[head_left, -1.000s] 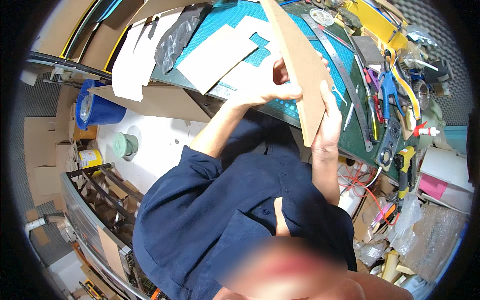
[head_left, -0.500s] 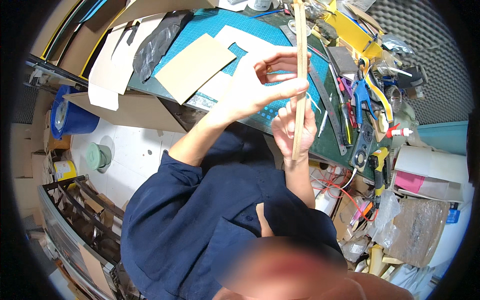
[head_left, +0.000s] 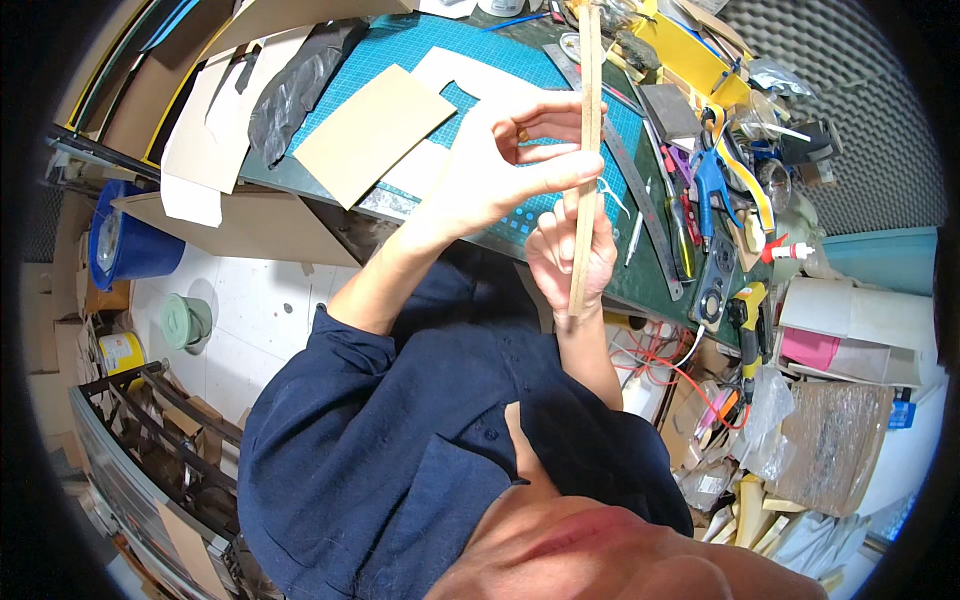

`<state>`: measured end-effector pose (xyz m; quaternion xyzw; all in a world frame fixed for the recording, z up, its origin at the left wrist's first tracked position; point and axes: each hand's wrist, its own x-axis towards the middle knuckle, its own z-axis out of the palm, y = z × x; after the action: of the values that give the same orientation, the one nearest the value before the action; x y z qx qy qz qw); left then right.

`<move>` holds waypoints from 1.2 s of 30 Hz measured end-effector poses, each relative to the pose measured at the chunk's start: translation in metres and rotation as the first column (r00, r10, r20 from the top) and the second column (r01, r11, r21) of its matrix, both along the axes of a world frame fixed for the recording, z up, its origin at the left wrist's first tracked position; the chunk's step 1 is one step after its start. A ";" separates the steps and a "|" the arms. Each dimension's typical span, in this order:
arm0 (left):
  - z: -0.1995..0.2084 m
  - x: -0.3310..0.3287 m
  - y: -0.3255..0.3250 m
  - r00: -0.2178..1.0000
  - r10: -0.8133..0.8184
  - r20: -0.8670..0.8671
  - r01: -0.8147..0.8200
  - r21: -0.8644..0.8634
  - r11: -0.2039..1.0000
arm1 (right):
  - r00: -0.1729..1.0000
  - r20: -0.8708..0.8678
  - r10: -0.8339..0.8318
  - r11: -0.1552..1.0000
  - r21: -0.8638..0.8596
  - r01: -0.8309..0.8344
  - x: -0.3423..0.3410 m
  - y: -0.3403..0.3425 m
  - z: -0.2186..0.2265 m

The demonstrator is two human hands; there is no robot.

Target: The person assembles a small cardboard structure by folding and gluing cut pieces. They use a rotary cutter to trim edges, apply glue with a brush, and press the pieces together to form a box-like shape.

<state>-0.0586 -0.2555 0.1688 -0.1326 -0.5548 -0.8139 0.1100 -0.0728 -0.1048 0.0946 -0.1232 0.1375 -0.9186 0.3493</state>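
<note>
A long tan strip or board (head_left: 592, 90), seen edge-on, stands up in front of me; its edge looks layered, and its full width is hidden by the angle. My left hand (head_left: 495, 170) grips it at mid-length, the thumb against its edge and the fingers reaching to its left side. Lower down, my right hand (head_left: 572, 250) is curled around the board's lower part, with some fingers behind it. Beneath the left hand, on the green cutting mat (head_left: 395, 50), lie a tan rectangular panel (head_left: 375, 135) and a white sheet (head_left: 465, 75) with a notch.
A steel ruler (head_left: 640, 190), a screwdriver (head_left: 680, 235) and a blue air gun (head_left: 711, 185) crowd the bench's right side. A yellow-black power tool (head_left: 748, 325) hangs at the right edge. Crumpled dark plastic (head_left: 300, 90) lies left. A blue bin (head_left: 140, 240) stands on the floor.
The whole view has shifted slightly to the left. Both hands keep the same hold on the board, which is almost unchanged in tilt.
</note>
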 end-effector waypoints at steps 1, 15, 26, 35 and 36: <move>0.001 0.000 0.000 1.000 -0.002 0.011 0.002 0.005 1.000 | 1.000 -0.009 -0.003 1.000 0.010 0.003 -0.001 0.000 -0.001; -0.035 -0.012 -0.004 0.990 -0.067 0.121 0.102 -0.311 0.945 | 0.994 0.092 -0.050 0.999 -0.001 0.050 -0.010 -0.008 -0.001; -0.055 -0.020 -0.005 0.970 -0.065 0.236 0.140 -0.314 0.939 | 0.983 0.164 -0.086 0.996 -0.008 0.088 -0.012 -0.016 -0.002; -0.056 -0.022 0.000 0.961 -0.093 0.259 0.151 -0.214 0.965 | 0.978 0.199 -0.055 0.997 -0.044 0.065 -0.014 -0.018 -0.001; -0.057 -0.021 0.000 0.959 -0.100 0.264 0.156 -0.200 0.967 | 0.981 0.186 -0.049 0.997 -0.050 0.059 -0.015 -0.018 -0.002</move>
<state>-0.0799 -0.2552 0.1119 -0.0756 -0.6408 -0.7634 -0.0298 -0.0877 -0.1224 0.0927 -0.0435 0.0823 -0.9387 0.3319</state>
